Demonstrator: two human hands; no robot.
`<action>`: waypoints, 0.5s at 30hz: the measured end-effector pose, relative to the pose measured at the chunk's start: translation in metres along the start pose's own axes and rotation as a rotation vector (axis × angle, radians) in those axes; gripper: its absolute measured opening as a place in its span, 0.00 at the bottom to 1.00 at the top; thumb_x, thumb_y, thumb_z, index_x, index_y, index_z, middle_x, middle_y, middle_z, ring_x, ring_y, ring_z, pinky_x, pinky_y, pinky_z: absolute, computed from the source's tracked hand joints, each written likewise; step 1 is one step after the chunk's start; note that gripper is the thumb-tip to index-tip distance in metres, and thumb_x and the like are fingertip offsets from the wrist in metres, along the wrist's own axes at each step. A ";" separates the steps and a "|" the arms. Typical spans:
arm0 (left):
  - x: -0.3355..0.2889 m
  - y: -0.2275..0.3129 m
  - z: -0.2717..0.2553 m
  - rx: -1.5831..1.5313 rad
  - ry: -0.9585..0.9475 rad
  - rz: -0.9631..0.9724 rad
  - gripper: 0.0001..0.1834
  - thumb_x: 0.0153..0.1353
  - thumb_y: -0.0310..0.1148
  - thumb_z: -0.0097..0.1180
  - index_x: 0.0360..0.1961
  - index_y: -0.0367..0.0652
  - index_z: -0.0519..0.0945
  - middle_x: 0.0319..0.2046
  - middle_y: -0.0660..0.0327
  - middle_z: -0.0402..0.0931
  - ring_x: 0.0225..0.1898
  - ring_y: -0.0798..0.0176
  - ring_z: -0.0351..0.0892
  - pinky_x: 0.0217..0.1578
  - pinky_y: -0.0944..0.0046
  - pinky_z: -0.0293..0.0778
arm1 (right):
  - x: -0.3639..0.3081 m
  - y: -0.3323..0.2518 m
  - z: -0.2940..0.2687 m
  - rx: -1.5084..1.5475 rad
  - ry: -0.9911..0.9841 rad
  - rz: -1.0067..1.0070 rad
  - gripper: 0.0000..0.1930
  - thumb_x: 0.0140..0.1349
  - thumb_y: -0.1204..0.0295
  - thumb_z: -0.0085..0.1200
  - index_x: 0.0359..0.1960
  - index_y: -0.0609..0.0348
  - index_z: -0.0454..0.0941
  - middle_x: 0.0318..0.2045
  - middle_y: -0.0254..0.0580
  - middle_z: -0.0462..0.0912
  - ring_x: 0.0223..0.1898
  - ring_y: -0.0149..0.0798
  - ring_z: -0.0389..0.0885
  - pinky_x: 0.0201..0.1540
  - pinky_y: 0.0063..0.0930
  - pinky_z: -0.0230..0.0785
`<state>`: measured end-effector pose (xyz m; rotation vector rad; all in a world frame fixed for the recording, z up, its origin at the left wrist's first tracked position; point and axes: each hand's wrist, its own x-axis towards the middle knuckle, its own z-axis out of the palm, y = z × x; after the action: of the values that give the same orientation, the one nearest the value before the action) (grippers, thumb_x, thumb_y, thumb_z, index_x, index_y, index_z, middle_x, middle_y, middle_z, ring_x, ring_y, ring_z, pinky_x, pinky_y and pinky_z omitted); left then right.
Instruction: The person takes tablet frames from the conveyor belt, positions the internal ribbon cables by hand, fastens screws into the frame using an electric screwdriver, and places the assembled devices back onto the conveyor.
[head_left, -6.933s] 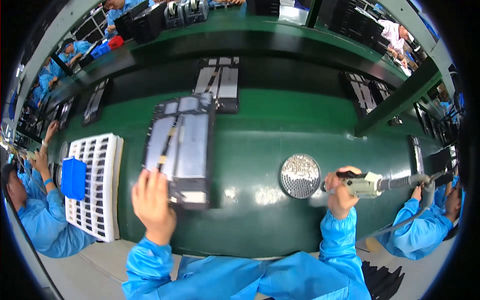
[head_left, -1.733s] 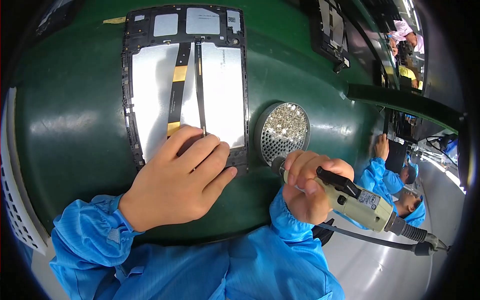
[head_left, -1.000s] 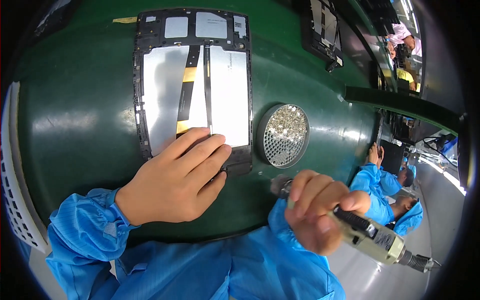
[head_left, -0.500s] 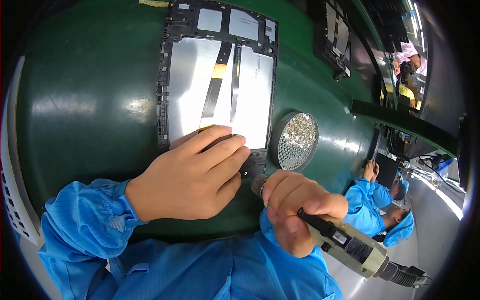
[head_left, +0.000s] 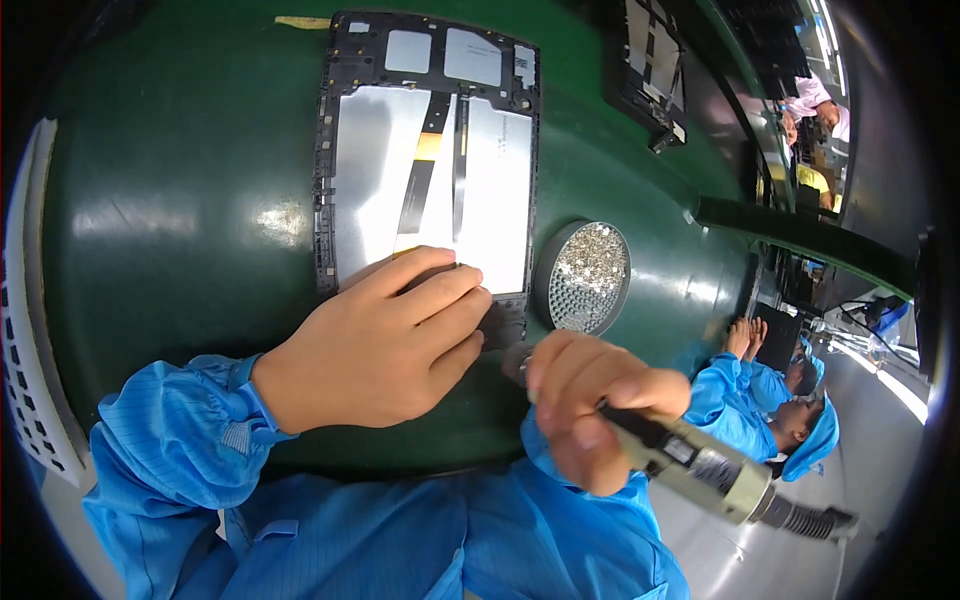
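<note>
A tablet-like device with a black frame, silver back plate and dark flat ribbon cables lies face down or opened on the green work surface. Across its near end my left hand rests with fingers stretched out and slightly apart, the tips on the plate by the cables' lower ends. Its thumb is mostly hidden. My right hand is wrapped round an electric screwdriver, held right of the device's near corner. The tool's tip end is blurred and points left toward that corner.
A round grey tray of tiny silver screws stands right of the device. Another similar device lies at the far right. A pale slotted tray borders the left side. Co-workers in blue sit beyond the right edge.
My right hand and the screwdriver have moved slightly up in the picture. The devices and screw tray appear shifted a little left. My left hand stays on the device.
</note>
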<state>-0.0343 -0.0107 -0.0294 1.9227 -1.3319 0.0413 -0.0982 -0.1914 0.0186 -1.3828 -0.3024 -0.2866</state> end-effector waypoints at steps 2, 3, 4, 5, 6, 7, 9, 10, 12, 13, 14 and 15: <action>0.001 0.001 -0.001 0.028 -0.021 0.021 0.08 0.50 0.28 0.59 0.32 0.36 0.81 0.41 0.50 0.76 0.50 0.48 0.74 0.55 0.49 0.68 | 0.001 -0.009 -0.013 -0.028 0.049 -0.042 0.18 0.50 0.81 0.53 0.44 0.60 0.67 0.19 0.42 0.72 0.19 0.38 0.72 0.27 0.39 0.69; 0.000 0.002 -0.001 0.048 -0.040 0.035 0.07 0.51 0.28 0.58 0.31 0.37 0.80 0.41 0.50 0.76 0.51 0.48 0.74 0.56 0.48 0.68 | 0.002 -0.013 -0.020 -0.056 0.096 -0.073 0.18 0.52 0.78 0.53 0.45 0.59 0.67 0.18 0.41 0.71 0.19 0.38 0.71 0.27 0.37 0.67; 0.001 0.005 0.006 0.050 -0.045 0.042 0.07 0.51 0.28 0.58 0.31 0.37 0.80 0.41 0.50 0.76 0.51 0.48 0.74 0.56 0.48 0.68 | -0.001 -0.016 -0.031 -0.085 0.126 -0.092 0.18 0.52 0.78 0.52 0.46 0.58 0.67 0.18 0.40 0.71 0.19 0.37 0.70 0.27 0.37 0.66; 0.000 0.008 0.008 0.082 -0.055 0.042 0.07 0.52 0.29 0.58 0.31 0.37 0.80 0.41 0.50 0.75 0.51 0.47 0.73 0.58 0.47 0.67 | 0.000 -0.019 -0.040 -0.110 0.152 -0.110 0.17 0.52 0.77 0.52 0.46 0.58 0.67 0.18 0.40 0.70 0.18 0.37 0.69 0.27 0.37 0.66; -0.001 0.011 0.010 0.114 -0.065 0.041 0.07 0.53 0.29 0.57 0.31 0.37 0.79 0.41 0.50 0.75 0.52 0.47 0.73 0.59 0.46 0.66 | -0.002 -0.022 -0.052 -0.138 0.134 -0.115 0.18 0.52 0.77 0.51 0.47 0.59 0.67 0.17 0.40 0.70 0.18 0.37 0.69 0.28 0.38 0.66; -0.007 0.006 0.003 0.126 -0.079 0.058 0.07 0.53 0.29 0.57 0.31 0.37 0.79 0.41 0.50 0.75 0.52 0.47 0.73 0.59 0.46 0.66 | -0.002 -0.018 -0.051 -0.133 0.151 -0.133 0.18 0.52 0.77 0.51 0.47 0.59 0.67 0.17 0.40 0.70 0.18 0.37 0.69 0.28 0.38 0.66; -0.016 -0.005 -0.010 0.201 -0.117 0.102 0.08 0.53 0.31 0.58 0.31 0.37 0.79 0.41 0.50 0.75 0.53 0.47 0.73 0.60 0.45 0.65 | -0.001 -0.010 -0.046 -0.200 0.223 -0.150 0.18 0.52 0.77 0.52 0.46 0.60 0.67 0.17 0.41 0.70 0.19 0.37 0.69 0.29 0.37 0.66; -0.018 -0.005 -0.009 0.211 -0.124 0.105 0.08 0.53 0.31 0.58 0.31 0.37 0.79 0.41 0.50 0.75 0.53 0.47 0.73 0.60 0.45 0.65 | -0.002 -0.009 -0.050 -0.200 0.228 -0.152 0.18 0.53 0.77 0.52 0.47 0.61 0.67 0.18 0.41 0.70 0.19 0.37 0.69 0.29 0.37 0.66; -0.020 -0.005 -0.008 0.289 -0.130 0.127 0.08 0.52 0.31 0.59 0.29 0.37 0.78 0.41 0.51 0.74 0.53 0.47 0.73 0.60 0.45 0.65 | -0.002 -0.010 -0.061 -0.215 0.220 -0.161 0.18 0.54 0.77 0.53 0.47 0.61 0.67 0.18 0.41 0.70 0.19 0.37 0.69 0.30 0.36 0.66; -0.020 -0.006 -0.009 0.300 -0.141 0.132 0.08 0.52 0.31 0.59 0.29 0.37 0.78 0.41 0.51 0.74 0.53 0.47 0.73 0.60 0.45 0.65 | -0.002 -0.011 -0.066 -0.240 0.207 -0.162 0.18 0.54 0.77 0.53 0.47 0.61 0.67 0.18 0.41 0.70 0.19 0.36 0.69 0.30 0.36 0.66; -0.020 -0.006 -0.010 0.279 -0.146 0.134 0.08 0.52 0.31 0.59 0.29 0.37 0.78 0.41 0.51 0.74 0.53 0.47 0.72 0.60 0.45 0.66 | -0.002 -0.010 -0.070 -0.251 0.189 -0.176 0.18 0.55 0.78 0.53 0.48 0.61 0.66 0.18 0.40 0.70 0.19 0.35 0.69 0.30 0.36 0.66; -0.019 -0.007 -0.012 0.260 -0.151 0.136 0.07 0.51 0.31 0.59 0.28 0.37 0.78 0.41 0.52 0.73 0.53 0.47 0.72 0.59 0.44 0.66 | -0.002 -0.009 -0.073 -0.241 0.197 -0.187 0.18 0.55 0.78 0.53 0.48 0.61 0.66 0.18 0.40 0.70 0.19 0.35 0.69 0.30 0.36 0.66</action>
<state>-0.0326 0.0123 -0.0337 2.0798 -1.6234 0.1459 -0.1002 -0.2645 0.0149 -1.5513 -0.2390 -0.6263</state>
